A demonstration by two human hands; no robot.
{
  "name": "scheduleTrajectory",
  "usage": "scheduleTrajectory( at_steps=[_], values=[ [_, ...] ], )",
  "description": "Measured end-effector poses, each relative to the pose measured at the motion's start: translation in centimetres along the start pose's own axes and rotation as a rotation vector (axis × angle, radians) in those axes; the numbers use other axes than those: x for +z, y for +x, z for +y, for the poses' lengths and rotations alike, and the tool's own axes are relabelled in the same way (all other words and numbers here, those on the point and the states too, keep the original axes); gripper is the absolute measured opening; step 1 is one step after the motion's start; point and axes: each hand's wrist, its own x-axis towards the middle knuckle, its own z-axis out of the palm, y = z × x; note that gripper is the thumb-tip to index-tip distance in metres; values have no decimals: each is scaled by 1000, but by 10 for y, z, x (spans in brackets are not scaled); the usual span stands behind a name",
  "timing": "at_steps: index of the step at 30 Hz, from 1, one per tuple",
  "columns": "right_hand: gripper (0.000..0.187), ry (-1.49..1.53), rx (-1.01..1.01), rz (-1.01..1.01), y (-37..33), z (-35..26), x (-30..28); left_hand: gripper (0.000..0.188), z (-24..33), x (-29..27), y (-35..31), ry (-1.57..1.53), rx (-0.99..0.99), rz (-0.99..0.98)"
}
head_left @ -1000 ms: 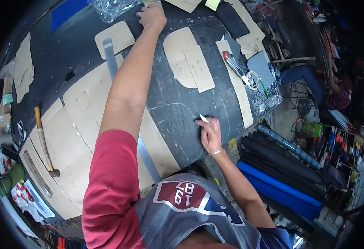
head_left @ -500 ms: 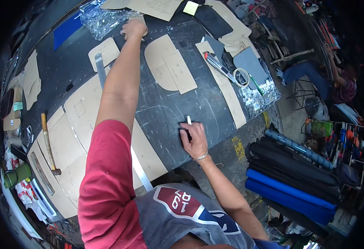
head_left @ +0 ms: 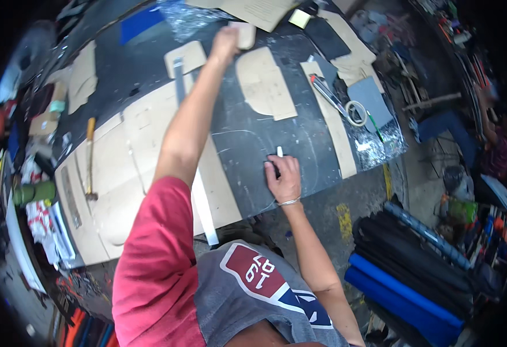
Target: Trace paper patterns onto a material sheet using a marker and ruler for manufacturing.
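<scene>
A: Where is the right hand [head_left: 284, 180], and is anything held in it?

B: It is placed over the dark bench [head_left: 236, 153], close to the near edge. A white stick [head_left: 280, 151] is pinched narrowly between the thumb and the curled fingers.

A: How does the stick look?

B: Plain white, slim and blunt-ended. Only a short length is exposed; the rest is hidden by the fingers.

A: And its direction?

B: The exposed end is pointed toward the far edge of the bench, and the long axis is carried roughly from near edge to far edge. Thin pale curved lines are seen on the dark surface around the hand.

A: What of the left hand [head_left: 225, 43]?

B: It is stretched out toward the far edge and blurred. A small pale card [head_left: 244, 34] with rounded corners is met by it; whether the card is gripped or merely pressed cannot be told. Part of the card is covered, so its long axis cannot be told either.

A: What is found between and around the hands?

B: Between them, overlapping tan templates [head_left: 265, 81] are laid flat. To their left, a steel ruler [head_left: 203, 214] is crossed by the left arm, its near end projecting past the near edge. Toward the right end of the bench, a cutter knife [head_left: 329, 94] is set beside a roll of tape [head_left: 350, 115].
</scene>
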Motion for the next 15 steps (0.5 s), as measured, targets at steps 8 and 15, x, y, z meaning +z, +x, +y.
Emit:
scheduleTrajectory(
  at_steps=[8,15],
  values=[
    [17,-55,-56,33,-6,13,5,31,21,-103,-222,36,-8,-95],
    [16,-80,-52,2,-5,11,10,24,-18,-232,-258,31,-170,154]
  ],
)
